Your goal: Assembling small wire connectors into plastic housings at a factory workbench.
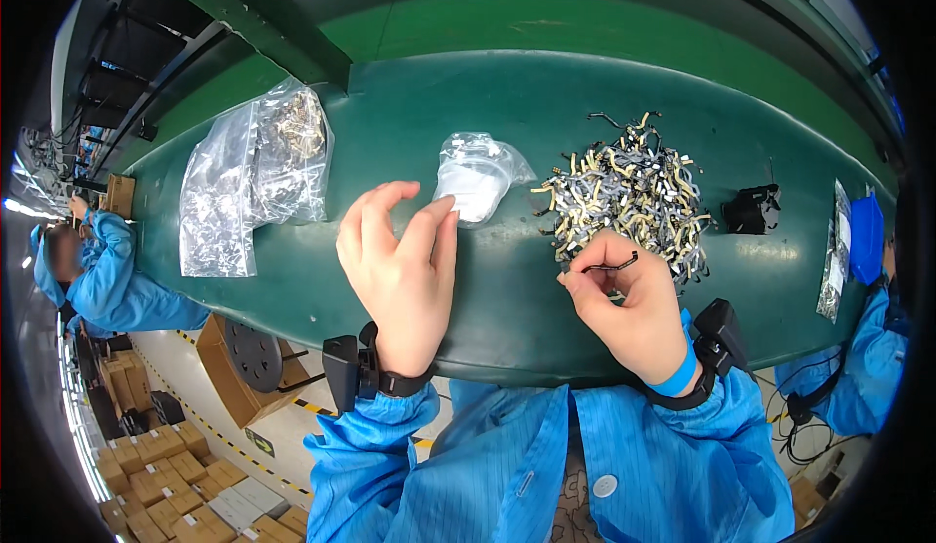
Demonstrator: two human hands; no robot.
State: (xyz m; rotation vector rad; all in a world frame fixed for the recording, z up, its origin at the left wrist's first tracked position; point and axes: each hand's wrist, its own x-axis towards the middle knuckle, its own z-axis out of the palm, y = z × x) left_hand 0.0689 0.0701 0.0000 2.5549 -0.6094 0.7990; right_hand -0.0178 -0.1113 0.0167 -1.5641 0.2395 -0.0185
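Observation:
My right hand (pixel 629 304) pinches a short black cable piece (pixel 614 265) between thumb and forefinger. It is at the near edge of a heap of short bent cable pieces (pixel 629 192), black, grey and cream. My left hand (pixel 405 275) hovers palm down over the table with its fingers curved and apart. Its fingertips are at the near side of a small clear plastic bag (pixel 473 177) with something white inside. Whether they touch the bag I cannot tell.
Clear zip bags of small parts (pixel 258 177) lie at the left on the green table (pixel 390 104). A crumpled black item (pixel 751 210), a flat clear bag (pixel 834 255) and a blue bin (pixel 866 238) are on the right. Co-workers in blue sit at both sides.

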